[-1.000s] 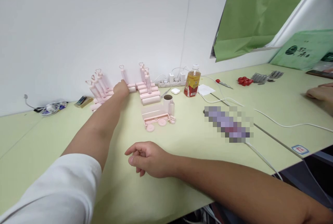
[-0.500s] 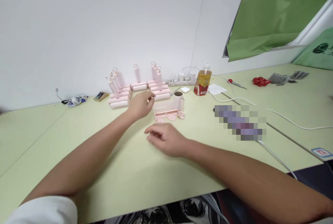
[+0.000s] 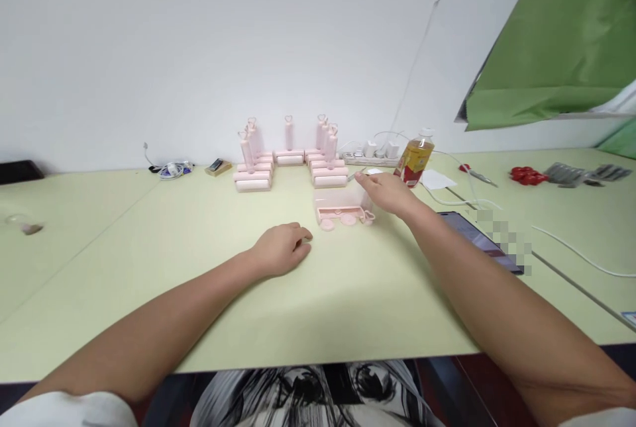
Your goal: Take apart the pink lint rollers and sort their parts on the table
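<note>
My left hand [image 3: 283, 249] rests low over the table with its fingers loosely apart and nothing in it. Just right of the small pink parts' upper end, my right hand [image 3: 385, 192] reaches forward, fingers extended; no held object shows. In front of it lies an open pink tray-like piece [image 3: 340, 213] with a clear sheet behind it and round pink discs [image 3: 348, 220] along its near side. Farther back, pink-and-white boxes [image 3: 252, 182] form a U shape, with clear pink tubes [image 3: 289, 132] standing on them, topped by heart-shaped loops.
A drink bottle [image 3: 415, 159] and a power strip [image 3: 372, 159] stand behind my right hand. A tablet-like device [image 3: 477, 238] lies beside my right forearm. Red parts [image 3: 529, 175] and a coiled cable [image 3: 171, 170] lie farther out.
My left hand has drawn back toward me from the pink boxes. My right hand has moved forward and right, past the pink tray-like piece. The view has shifted left.
</note>
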The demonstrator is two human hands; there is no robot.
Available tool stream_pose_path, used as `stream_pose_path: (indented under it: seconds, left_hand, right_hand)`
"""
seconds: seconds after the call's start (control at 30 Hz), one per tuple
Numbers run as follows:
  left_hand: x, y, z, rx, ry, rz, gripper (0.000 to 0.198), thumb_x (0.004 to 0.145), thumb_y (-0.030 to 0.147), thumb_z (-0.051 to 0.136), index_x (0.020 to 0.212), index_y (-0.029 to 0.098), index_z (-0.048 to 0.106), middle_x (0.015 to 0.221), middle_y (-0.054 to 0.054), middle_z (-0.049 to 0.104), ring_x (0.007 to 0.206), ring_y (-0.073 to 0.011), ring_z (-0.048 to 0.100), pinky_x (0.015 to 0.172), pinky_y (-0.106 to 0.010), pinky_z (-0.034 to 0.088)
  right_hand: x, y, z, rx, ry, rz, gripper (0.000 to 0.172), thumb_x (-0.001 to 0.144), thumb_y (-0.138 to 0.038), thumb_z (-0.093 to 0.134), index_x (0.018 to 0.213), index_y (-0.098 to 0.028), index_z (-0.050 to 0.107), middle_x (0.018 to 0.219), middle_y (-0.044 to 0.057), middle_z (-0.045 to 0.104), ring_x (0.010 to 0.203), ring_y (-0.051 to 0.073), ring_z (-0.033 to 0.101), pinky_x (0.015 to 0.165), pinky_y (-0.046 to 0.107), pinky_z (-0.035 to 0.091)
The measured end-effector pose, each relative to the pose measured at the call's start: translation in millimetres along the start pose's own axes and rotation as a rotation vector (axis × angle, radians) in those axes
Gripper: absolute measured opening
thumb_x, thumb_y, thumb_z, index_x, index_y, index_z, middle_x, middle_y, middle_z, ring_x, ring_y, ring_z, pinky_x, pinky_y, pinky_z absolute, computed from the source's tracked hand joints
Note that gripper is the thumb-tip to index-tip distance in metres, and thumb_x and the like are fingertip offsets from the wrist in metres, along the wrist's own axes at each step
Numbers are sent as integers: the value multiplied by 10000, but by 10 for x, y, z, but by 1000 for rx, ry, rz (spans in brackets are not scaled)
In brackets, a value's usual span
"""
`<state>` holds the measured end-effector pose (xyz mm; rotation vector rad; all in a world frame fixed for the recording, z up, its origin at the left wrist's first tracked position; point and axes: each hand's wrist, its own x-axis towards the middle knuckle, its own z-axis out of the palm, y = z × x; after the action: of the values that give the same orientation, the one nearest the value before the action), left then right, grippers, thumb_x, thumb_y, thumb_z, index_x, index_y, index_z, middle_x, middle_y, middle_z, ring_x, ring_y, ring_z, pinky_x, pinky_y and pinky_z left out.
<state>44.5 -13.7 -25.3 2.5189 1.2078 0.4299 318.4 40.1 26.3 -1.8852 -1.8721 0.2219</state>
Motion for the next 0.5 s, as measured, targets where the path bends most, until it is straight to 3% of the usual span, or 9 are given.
stream_pose_path:
  seconds: [0.13,0.3,0.37,0.43,0.5]
  left_hand:
    - [-7,3,-1,-23,-4,-12,339,876,400,459,1037,229,704,912,-70,673,750,-219,619,659,-332,448]
    - [-8,50,-24,-258,83,-126,428,864,520,492,1082,212,693,936,-60,690,776,-213,612,688,-333,472]
    - [-12,150,-68,-524,132,-199,536,853,601,485,1173,202,646,1015,-76,689,825,-214,617,701,-333,496]
    - [-32,283,-128,-878,143,-231,632,860,672,420,1237,194,586,1128,-111,666,931,-232,624,717,-332,522]
    - [-67,388,-186,-1172,194,-240,659,871,701,350,1219,178,550,1173,-142,646,1004,-245,623,747,-337,536]
  right_hand:
    - [-33,-6,-107,114,118,18,602,904,-638,374,690,-145,644,638,69,600,656,204,560,594,291,357]
    - [-255,-126,-272,474,494,-162,489,910,-552,437,1095,-166,672,961,107,673,881,245,620,724,357,470]
    - [-467,-262,-211,686,423,-271,533,942,-546,350,1222,-179,615,1094,121,654,963,253,626,748,382,501]
    - [-710,-418,-88,759,174,-400,528,947,-525,346,1274,-186,585,1187,124,632,1060,276,612,807,414,509]
    - [-911,-546,44,672,-81,-604,458,915,-477,462,1240,-193,617,1267,123,604,1168,289,561,929,432,465]
